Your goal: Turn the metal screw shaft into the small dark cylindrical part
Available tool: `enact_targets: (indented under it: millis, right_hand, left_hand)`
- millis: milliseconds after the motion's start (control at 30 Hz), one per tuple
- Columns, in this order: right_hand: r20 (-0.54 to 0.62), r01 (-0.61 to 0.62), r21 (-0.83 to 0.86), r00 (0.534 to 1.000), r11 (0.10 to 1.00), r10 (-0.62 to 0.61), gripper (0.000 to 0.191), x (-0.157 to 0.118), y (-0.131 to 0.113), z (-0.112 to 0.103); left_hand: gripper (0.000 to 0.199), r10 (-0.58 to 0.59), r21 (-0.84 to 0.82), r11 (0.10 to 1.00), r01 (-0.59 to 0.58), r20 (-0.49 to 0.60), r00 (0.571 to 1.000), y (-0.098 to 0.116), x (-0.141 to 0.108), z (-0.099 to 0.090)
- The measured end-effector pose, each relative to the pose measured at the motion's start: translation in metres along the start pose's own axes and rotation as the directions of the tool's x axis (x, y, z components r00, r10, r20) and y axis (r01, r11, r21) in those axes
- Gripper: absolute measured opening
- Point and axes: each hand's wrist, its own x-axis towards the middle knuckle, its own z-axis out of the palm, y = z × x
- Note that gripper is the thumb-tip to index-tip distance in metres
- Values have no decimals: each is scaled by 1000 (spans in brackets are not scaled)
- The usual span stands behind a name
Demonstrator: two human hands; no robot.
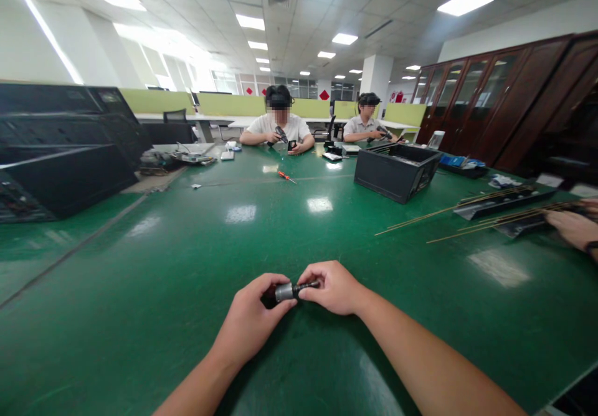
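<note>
Green surface (210, 229) filled most of my view. Open dark metal case (387, 176) sat on it, ahead and to the right, well apart from my hands. Orange screwdriver (286, 177) lay flat farther ahead, near the middle, its shank towards the right.

Both my hands were in close, low and central in view. Left hand (252, 316) had the thick end: fingers on the far side, thumb on the near side, can between. Right hand (334, 288) pinched the slim end between thumb and fingertips. Neither hand was spread or pressed flat.

Held thing was a small motor-like part (284, 292), right between the hands, above the surface as far as I could tell. Long axis ran left to right across my front, close to level, right end tipped slightly away from me. Neither hand was nearer; each had its own end, so the two grips roughly lined up along that axis.

Smallest bit: dark stepped shaft (303, 287), pointing right into the right-hand pinch. Fingers partly covered its tip, so I couldn't tell its end shape.
</note>
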Motion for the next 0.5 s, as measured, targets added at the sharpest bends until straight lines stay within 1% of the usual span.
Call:
enact_targets:
  millis: [167, 500]
  right_hand:
    - [1, -13, 19, 1000, 1000, 13, 17, 0, -1, 0]
    - [2, -27, 13, 1000, 1000, 27, 14, -1, -5, -1]
  left_hand:
    - [22, 7, 2, 1000, -7, -1, 1000, 3, 0, 0]
    - [22, 22, 10, 1000, -22, 1, 1000, 2, 0, -1]
